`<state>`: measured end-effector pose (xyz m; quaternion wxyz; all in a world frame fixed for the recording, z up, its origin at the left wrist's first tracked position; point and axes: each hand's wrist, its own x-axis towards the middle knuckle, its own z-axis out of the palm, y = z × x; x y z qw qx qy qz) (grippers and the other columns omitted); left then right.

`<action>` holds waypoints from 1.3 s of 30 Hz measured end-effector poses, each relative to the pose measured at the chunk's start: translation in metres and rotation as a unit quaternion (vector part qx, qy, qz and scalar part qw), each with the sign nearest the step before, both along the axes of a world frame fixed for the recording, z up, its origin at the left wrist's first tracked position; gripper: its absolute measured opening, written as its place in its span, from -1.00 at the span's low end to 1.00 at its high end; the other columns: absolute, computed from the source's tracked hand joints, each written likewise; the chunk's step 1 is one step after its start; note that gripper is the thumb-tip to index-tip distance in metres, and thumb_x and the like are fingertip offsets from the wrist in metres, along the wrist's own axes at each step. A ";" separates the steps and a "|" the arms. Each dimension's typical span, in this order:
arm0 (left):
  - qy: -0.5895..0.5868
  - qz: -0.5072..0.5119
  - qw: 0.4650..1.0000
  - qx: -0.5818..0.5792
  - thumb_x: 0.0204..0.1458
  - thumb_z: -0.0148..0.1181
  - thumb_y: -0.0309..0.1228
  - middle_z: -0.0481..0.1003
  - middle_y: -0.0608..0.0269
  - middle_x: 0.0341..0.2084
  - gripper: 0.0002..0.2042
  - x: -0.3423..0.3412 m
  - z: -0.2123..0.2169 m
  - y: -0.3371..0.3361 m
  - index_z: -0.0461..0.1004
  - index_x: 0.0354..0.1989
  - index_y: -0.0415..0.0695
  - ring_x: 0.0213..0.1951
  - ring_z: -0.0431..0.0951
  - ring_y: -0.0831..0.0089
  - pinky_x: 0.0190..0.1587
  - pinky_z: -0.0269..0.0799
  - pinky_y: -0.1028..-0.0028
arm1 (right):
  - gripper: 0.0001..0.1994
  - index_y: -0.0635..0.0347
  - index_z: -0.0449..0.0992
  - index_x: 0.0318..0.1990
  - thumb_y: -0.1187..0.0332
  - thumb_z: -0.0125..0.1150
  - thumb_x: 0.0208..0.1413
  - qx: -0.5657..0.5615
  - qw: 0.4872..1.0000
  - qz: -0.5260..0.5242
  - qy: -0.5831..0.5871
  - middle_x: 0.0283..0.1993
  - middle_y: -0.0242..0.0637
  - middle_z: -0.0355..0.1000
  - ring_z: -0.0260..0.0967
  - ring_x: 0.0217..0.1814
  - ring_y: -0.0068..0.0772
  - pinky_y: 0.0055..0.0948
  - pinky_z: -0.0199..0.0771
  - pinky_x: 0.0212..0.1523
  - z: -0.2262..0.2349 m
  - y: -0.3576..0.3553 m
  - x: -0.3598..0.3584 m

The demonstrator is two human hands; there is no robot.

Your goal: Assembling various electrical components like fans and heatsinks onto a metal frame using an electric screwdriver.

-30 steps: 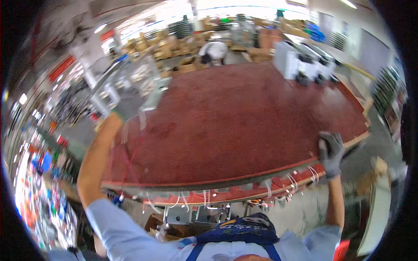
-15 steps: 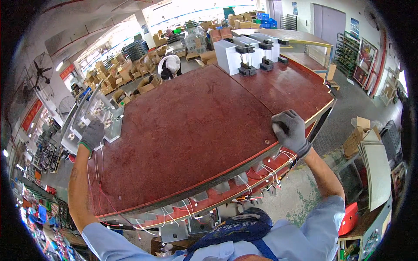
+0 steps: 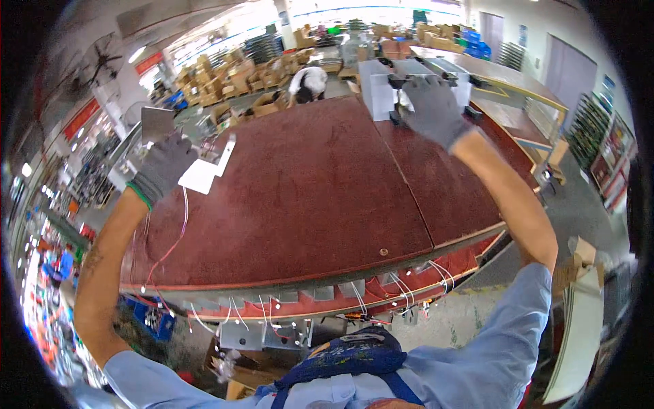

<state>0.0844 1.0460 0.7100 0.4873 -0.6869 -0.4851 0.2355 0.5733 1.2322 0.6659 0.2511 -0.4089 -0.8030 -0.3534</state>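
Fingers [image 3: 180,146] of the gloved left hand [image 3: 161,170] were bent around a metal plate [image 3: 199,176], held by the red table's [image 3: 306,198] left edge, thin wires [image 3: 182,232] hanging below it. The gloved right hand [image 3: 437,112] reached across to the white boxes [image 3: 380,97] at the far right; whether its fingers gripped anything could not be told.

Factory workshop, red-topped workbench [image 3: 293,198], piled cardboard boxes [image 3: 206,80], big fan [image 3: 102,61]
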 end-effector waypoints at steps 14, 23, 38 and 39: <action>-0.382 0.016 0.907 0.178 -0.09 0.33 -0.46 0.53 -0.03 -0.27 -0.75 0.179 0.018 -0.264 0.52 -0.23 -0.27 -0.06 0.50 0.02 0.03 0.38 0.22 | -0.78 0.12 0.64 -0.43 0.21 0.16 0.04 0.028 0.989 0.022 -0.143 -0.36 -0.19 0.56 0.51 -0.21 -0.14 -0.05 0.19 0.21 0.008 0.131 -0.017; -0.505 0.284 0.788 0.209 0.03 0.21 -0.32 0.38 0.02 -0.48 -0.78 0.329 -0.037 -0.424 0.43 -0.38 -0.25 -0.39 0.43 0.03 -0.27 0.33 0.19 | -0.69 0.11 0.63 -0.41 0.09 0.10 0.11 0.077 0.981 0.148 -0.097 -0.39 -0.17 0.55 0.54 -0.26 -0.17 -0.08 0.36 0.03 0.043 0.099 -0.066; -0.605 0.487 0.573 0.261 -0.14 0.25 -0.46 0.39 0.08 -0.51 -0.90 0.593 -0.147 -0.674 0.45 -0.47 -0.15 -0.36 0.43 0.02 -0.33 0.35 0.14 | -0.48 0.20 0.57 -0.44 -0.17 0.11 0.05 -0.035 0.860 0.506 0.054 -0.53 -0.07 0.49 0.50 -0.42 -0.03 -0.10 0.45 -0.36 0.080 -0.359 -0.169; -0.600 0.506 0.557 0.271 -0.14 0.25 -0.45 0.39 0.09 -0.50 -0.90 0.609 -0.151 -0.688 0.46 -0.46 -0.13 -0.34 0.43 0.03 -0.33 0.36 0.14 | -0.47 0.19 0.57 -0.47 -0.18 0.12 0.06 -0.015 0.844 0.533 0.056 -0.51 -0.08 0.50 0.49 -0.42 -0.02 -0.12 0.44 -0.37 0.074 -0.394 -0.170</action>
